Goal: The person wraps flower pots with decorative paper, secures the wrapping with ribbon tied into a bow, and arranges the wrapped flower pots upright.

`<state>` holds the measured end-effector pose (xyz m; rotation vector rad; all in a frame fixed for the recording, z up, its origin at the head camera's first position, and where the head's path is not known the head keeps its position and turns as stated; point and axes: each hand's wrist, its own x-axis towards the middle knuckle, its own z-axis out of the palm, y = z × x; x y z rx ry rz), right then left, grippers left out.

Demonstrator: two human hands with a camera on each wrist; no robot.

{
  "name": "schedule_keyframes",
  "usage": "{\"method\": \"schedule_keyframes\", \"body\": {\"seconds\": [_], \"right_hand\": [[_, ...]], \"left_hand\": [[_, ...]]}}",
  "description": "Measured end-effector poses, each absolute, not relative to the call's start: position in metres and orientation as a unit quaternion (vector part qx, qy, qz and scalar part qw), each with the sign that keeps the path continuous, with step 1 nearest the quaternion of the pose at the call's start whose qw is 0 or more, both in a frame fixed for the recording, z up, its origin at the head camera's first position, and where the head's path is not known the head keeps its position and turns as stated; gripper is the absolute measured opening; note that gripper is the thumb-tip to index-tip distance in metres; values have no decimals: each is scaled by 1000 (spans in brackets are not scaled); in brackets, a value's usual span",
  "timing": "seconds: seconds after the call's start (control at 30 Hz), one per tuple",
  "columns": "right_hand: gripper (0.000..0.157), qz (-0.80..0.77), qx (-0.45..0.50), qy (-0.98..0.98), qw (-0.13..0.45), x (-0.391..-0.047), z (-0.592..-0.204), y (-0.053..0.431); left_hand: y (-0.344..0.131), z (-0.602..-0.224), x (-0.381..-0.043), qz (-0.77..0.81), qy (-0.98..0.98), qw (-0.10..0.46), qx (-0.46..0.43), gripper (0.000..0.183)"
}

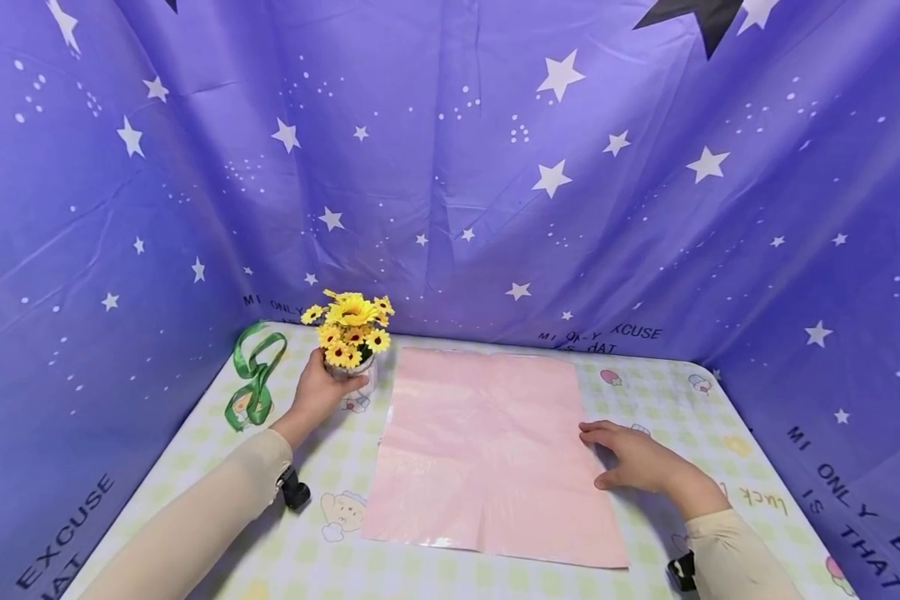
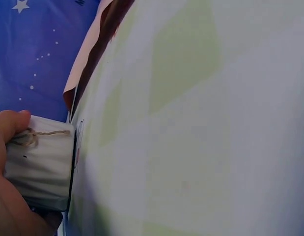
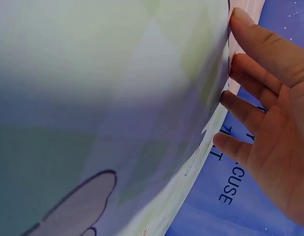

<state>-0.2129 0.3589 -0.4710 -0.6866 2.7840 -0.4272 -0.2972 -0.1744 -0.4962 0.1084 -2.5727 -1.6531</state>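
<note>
At the back left of the table, my left hand (image 1: 324,390) grips a small pot of yellow artificial flowers (image 1: 351,321) with fingers and thumb round its sides. In the left wrist view the pot (image 2: 43,162) is whitish, with a twine bow near its rim, and its base is right at the tabletop. A square pink sheet (image 1: 487,458) with fold creases lies flat in the middle. By its right edge is my right hand (image 1: 641,458), fingers loosely bent and apart, fingertips at the sheet's border and nothing gripped. The right wrist view shows the same hand (image 3: 274,113) with its fingers spread.
A green ribbon (image 1: 255,387) lies in loops at the table's back left corner. The table has a green-and-white checked cloth (image 1: 300,550) with cartoon prints. Purple star-patterned curtains (image 1: 435,167) close in the back and both sides.
</note>
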Motion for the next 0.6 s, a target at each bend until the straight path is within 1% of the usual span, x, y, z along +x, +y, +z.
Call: {"method": "schedule_keyframes", "body": {"seconds": [0.13, 0.27, 0.47, 0.6], "right_hand": [[75, -143, -236, 954, 118, -213, -472, 358], [74, -147, -232, 954, 122, -213, -470, 356], [73, -150, -232, 953, 122, -212, -466, 355], [73, -150, -234, 952, 125, -212, -467, 356]], "left_hand": [[-176, -492, -296, -549, -834, 60, 27, 98], [-171, -477, -292, -551, -831, 70, 6, 96], [-148, -450, -284, -543, -836, 71, -36, 96], [-126, -442, -277, -544, -834, 64, -70, 98]]}}
